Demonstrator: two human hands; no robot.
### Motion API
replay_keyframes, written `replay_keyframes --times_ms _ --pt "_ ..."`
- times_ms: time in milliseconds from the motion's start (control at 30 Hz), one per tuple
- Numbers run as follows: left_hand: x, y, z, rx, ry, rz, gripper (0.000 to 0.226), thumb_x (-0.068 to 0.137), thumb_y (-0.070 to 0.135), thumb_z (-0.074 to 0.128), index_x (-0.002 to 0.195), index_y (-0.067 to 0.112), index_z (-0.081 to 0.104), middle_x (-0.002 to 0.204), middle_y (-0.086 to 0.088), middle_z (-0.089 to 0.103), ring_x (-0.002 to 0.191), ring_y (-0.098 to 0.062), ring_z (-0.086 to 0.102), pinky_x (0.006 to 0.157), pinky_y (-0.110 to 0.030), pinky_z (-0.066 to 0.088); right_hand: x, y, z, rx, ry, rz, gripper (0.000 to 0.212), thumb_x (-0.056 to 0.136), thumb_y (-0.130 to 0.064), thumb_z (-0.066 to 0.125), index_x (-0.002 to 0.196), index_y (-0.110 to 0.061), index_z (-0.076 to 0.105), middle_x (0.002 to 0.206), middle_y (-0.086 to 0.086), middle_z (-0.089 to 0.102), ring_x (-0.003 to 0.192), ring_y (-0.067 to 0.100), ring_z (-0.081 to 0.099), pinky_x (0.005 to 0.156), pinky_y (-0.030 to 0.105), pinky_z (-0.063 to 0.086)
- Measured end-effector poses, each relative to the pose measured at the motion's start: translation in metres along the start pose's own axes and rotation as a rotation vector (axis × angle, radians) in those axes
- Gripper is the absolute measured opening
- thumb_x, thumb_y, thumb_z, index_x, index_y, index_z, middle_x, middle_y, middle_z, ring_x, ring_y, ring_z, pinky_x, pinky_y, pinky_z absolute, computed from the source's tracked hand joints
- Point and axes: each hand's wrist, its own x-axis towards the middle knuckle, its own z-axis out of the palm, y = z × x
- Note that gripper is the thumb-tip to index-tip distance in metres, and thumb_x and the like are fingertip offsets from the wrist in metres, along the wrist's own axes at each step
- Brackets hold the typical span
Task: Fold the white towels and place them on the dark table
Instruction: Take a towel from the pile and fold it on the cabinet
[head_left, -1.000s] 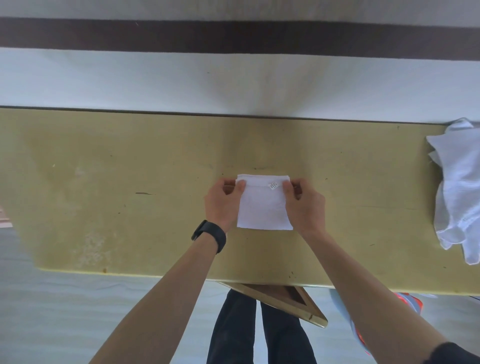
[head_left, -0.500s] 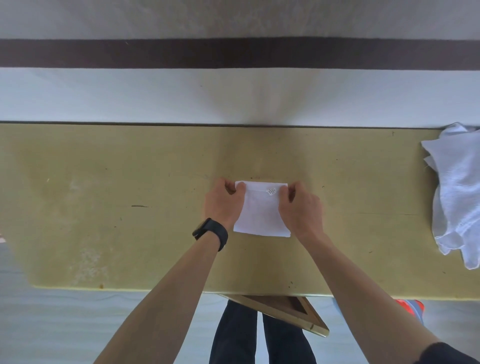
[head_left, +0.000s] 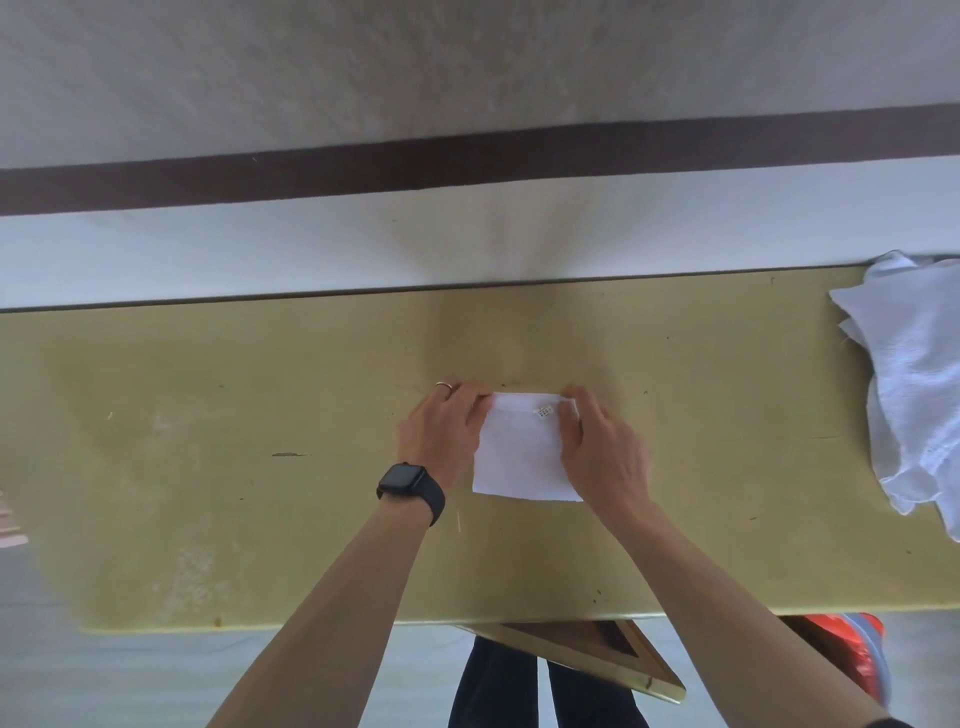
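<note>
A small folded white towel (head_left: 522, 457) with a little tag near its far edge lies flat in the middle of the yellow-green table (head_left: 208, 415). My left hand (head_left: 441, 431), with a black watch on the wrist, pinches the towel's far left corner, thumb on top. My right hand (head_left: 605, 447) pinches the far right corner, its thumb lying on the cloth beside the tag. A heap of unfolded white towels (head_left: 914, 395) sits at the table's right end. No dark table is in view.
The table's near edge runs just above my dark trouser legs (head_left: 524, 686). A wooden frame (head_left: 587, 649) pokes out below that edge, and an orange and blue object (head_left: 852, 649) lies at the lower right. A white wall with a dark stripe (head_left: 467, 161) rises behind the table.
Both hands have slid a little inward over the towel's far corners, and the left fingers have stretched out further. The towel stays in place while the camera tilts upward.
</note>
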Motion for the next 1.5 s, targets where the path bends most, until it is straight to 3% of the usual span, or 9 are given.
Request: replay_keyframes --times_ms 200,433,567,667,800,1067,1167,1267,1500 --pt "0.008 0.0 0.0 -0.095 -0.04 -0.025 0.018 0.1 0.038 0.049 0.104 0.029 0.064 0.11 0.011 0.058 0.089 -0.016 0.062 0.073 -0.032 0.05 -0.001 -0.002 -0.005 0.0 0.032 0.049 0.02 0.103 -0.039 0.034 0.108 -0.032 0.051 0.101 -0.005 0.059 0.068 0.029 0.051 0.06 0.031 0.038" --pt "0.0 0.007 0.003 0.138 0.02 0.096 0.028 0.101 0.036 0.04 0.116 0.019 0.057 0.121 -0.004 0.058 0.099 -0.027 0.06 0.074 -0.036 0.05 -0.008 0.001 -0.008 0.075 0.1 0.134 0.025 0.101 -0.044 0.038 0.117 -0.034 0.054 0.113 -0.006 0.054 0.101 0.023 0.054 0.07 0.034 0.042" --pt "-0.035 0.004 0.025 0.143 0.199 0.313 0.039 0.097 0.032 0.049 0.132 0.015 0.052 0.141 -0.009 0.051 0.12 -0.03 0.053 0.099 -0.045 0.046 -0.039 0.008 0.011 0.088 0.278 -0.143 0.034 0.099 -0.032 0.041 0.124 -0.018 0.059 0.13 0.0 0.057 0.115 0.024 0.049 0.088 0.042 0.047" --pt "-0.049 -0.002 0.047 0.197 0.136 0.387 0.055 0.098 0.041 0.042 0.148 0.017 0.041 0.157 -0.001 0.034 0.145 -0.023 0.032 0.117 -0.05 0.029 -0.045 0.009 0.033 -0.028 0.225 -0.31 0.048 0.101 -0.031 0.033 0.144 -0.012 0.046 0.154 0.004 0.041 0.142 0.02 0.034 0.11 0.039 0.03" --pt "-0.05 -0.009 0.057 0.233 0.013 0.307 0.064 0.101 0.052 0.026 0.158 0.025 0.014 0.166 0.007 0.006 0.152 -0.013 0.003 0.122 -0.051 0.001 -0.035 0.018 0.048 -0.16 0.061 -0.291 0.06 0.104 -0.039 0.02 0.158 -0.014 0.016 0.166 -0.001 0.009 0.153 0.014 0.004 0.121 0.046 0.008" --pt "-0.053 -0.01 0.049 0.156 -0.079 0.276 0.063 0.1 0.054 0.022 0.156 0.04 -0.004 0.165 0.01 -0.013 0.151 -0.012 -0.011 0.121 -0.052 -0.005 -0.039 0.019 0.041 -0.193 0.015 -0.284 0.062 0.104 -0.045 0.016 0.159 -0.018 0.008 0.167 -0.002 0.0 0.153 0.016 -0.004 0.121 0.05 -0.001" --pt "-0.062 0.0 0.033 -0.036 0.07 0.007 0.065 0.096 0.046 0.043 0.154 0.033 0.017 0.162 -0.003 0.02 0.146 -0.026 0.019 0.118 -0.047 0.018 -0.05 0.007 0.02 -0.064 0.126 -0.135 0.064 0.1 -0.049 0.033 0.156 -0.021 0.023 0.164 -0.001 0.019 0.151 0.019 0.013 0.119 0.044 0.01" --pt "-0.06 0.014 0.018 -0.273 0.086 -0.378 0.055 0.091 0.045 0.058 0.138 0.022 0.041 0.136 -0.004 0.048 0.125 -0.025 0.041 0.104 -0.042 0.038 -0.05 -0.011 0.001 0.122 0.069 0.189 0.065 0.093 -0.051 0.052 0.147 -0.021 0.033 0.148 -0.001 0.037 0.134 0.022 0.033 0.105 0.04 0.031" --pt "-0.029 0.041 0.008 -0.356 -0.056 -0.628 0.031 0.086 0.04 0.062 0.109 0.023 0.049 0.113 -0.003 0.058 0.11 -0.027 0.053 0.095 -0.046 0.046 -0.015 -0.035 -0.011 0.274 -0.083 0.484 0.052 0.084 -0.052 0.067 0.116 -0.017 0.047 0.113 0.001 0.058 0.107 0.027 0.056 0.088 0.046 0.05"
